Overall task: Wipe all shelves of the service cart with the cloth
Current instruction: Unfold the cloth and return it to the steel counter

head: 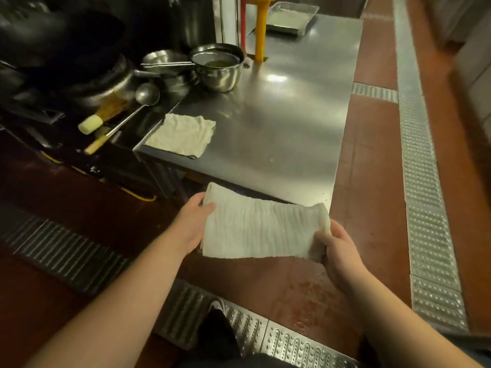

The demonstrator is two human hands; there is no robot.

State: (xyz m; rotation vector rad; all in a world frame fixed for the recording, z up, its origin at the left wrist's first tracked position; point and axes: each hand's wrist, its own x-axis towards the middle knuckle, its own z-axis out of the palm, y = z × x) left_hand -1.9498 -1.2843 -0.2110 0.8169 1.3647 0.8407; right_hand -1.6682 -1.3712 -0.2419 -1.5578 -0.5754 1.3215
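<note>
Both hands, left hand (191, 226) and right hand (335, 250), grasp the folded cloth (261, 232) just before the bench (279, 123); wiping apparently not yet begun.

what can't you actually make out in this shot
- Lower shelves of the steel cart: head view shows only the top; the top and the held cloth cover what lies beneath.
- Left hand fingers: behind the cloth's edge, only the thumb shows.
- Right hand grip: fingertips buried in bunched cloth.
- Pot contents: dim, partly covered by a strainer.
- Stove area, upper left: too dark.
- Tray: cut off by the top edge.
</note>
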